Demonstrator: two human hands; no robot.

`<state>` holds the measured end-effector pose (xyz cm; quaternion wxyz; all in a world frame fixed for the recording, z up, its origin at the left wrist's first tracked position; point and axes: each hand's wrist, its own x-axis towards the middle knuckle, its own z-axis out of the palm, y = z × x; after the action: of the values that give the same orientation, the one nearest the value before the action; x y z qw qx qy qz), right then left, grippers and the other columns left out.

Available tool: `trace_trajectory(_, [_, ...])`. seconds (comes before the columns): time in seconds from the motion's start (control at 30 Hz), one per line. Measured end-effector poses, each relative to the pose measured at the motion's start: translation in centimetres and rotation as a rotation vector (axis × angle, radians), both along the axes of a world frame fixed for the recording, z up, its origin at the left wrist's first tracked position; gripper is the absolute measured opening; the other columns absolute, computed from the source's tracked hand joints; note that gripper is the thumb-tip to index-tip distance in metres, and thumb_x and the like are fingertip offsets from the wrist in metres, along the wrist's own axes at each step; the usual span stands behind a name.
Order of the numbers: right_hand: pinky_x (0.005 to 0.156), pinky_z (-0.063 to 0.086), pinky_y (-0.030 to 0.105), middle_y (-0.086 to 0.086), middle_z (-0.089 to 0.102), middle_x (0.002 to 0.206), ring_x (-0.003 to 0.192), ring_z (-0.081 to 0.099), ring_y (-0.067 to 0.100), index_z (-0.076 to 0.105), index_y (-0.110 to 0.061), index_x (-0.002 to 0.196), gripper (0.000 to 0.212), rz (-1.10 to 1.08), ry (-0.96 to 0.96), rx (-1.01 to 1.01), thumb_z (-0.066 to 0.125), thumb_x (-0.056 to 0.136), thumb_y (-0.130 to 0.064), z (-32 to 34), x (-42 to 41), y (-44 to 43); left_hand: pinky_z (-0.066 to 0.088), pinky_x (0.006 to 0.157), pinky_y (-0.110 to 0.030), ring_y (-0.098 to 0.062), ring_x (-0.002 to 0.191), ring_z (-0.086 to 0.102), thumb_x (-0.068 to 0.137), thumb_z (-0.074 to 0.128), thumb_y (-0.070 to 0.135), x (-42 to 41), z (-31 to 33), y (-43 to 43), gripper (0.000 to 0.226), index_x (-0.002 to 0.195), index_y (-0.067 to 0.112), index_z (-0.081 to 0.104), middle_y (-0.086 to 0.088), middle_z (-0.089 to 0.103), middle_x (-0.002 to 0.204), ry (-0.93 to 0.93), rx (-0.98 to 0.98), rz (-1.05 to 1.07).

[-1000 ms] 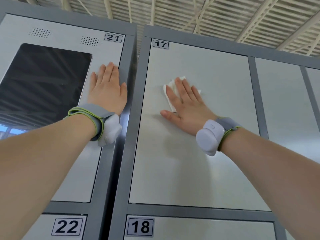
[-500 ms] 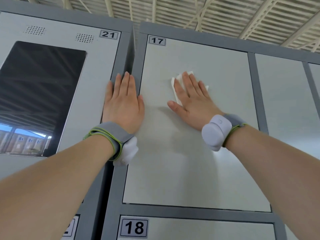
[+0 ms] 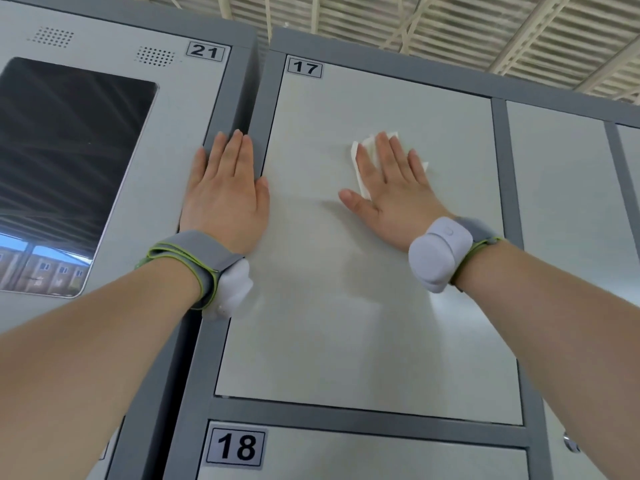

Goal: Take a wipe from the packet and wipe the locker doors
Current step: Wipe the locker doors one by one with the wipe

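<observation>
1. The white wipe (image 3: 363, 161) lies flat on the upper half of the locker door (image 3: 346, 306) marked "17", pinned under the right hand (image 3: 391, 199).
2. Most of the wipe is covered. Its visible left edge runs steeply up and down the door, from beside the index fingertip to the web of the thumb. A corner shows past the little finger, and a strip shows above the fingertips. Its long axis cannot be told for sure.
3. The right hand presses on the wipe with straight fingers, slightly fanned and pointing up the door, the thumb stretched out to the left on bare metal.
4. The left hand (image 3: 225, 199) rests flat with its fingers straight and close together, pointing up. It straddles the dark grey frame (image 3: 249, 98) between the two locker units, its thumb on door 17.
5. Black numbers on small pale labels read "17" (image 3: 304, 68), "21" (image 3: 204, 50) and "18" (image 3: 236, 446).
6. The panel marked 21 carries a dark glossy screen (image 3: 69, 161) and two patches of small holes.
7. Each wrist wears a grey, green-edged band (image 3: 194, 258) with a white pod (image 3: 438, 252).
</observation>
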<state>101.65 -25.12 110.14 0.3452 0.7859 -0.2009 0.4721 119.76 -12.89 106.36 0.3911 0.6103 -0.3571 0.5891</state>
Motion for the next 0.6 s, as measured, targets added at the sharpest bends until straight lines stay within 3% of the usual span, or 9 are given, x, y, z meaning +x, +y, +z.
trace_trajectory(0.13, [0.115,-0.016,0.036,0.009,-0.019,0.157,0.143,-0.021,0.021,-0.010,-0.021,0.150,0.077,-0.036,0.083,-0.054,0.010,0.088,-0.062,-1.2,-1.1,-0.4,-0.002,0.116,-0.036,-0.023,0.146,0.005,0.101,0.030,0.023,-0.2,0.0,0.3,0.055,0.149,0.002,0.013,-0.010,0.012,0.158,0.005,0.010,0.001])
trace_trajectory(0.4, [0.116,-0.012,0.038,0.010,-0.014,0.158,0.145,-0.016,0.023,-0.005,-0.020,0.151,0.072,-0.019,-0.118,0.097,0.019,0.095,-0.058,2.2,-1.6,-1.5,0.000,0.117,-0.037,-0.024,0.146,0.007,0.101,0.029,0.023,-0.1,-0.1,0.1,0.054,0.148,0.001,0.016,-0.011,0.015,0.157,0.002,0.004,-0.011])
trace_trajectory(0.6, [0.115,-0.014,0.036,0.011,-0.017,0.157,0.144,-0.020,0.024,-0.007,-0.020,0.151,0.076,0.012,-0.043,0.030,0.017,0.091,-0.061,-0.4,-1.7,-1.7,-0.001,0.117,-0.036,-0.023,0.146,0.007,0.097,0.024,0.030,-0.1,0.0,0.1,0.060,0.149,0.002,0.015,-0.010,0.014,0.158,0.013,0.007,-0.019])
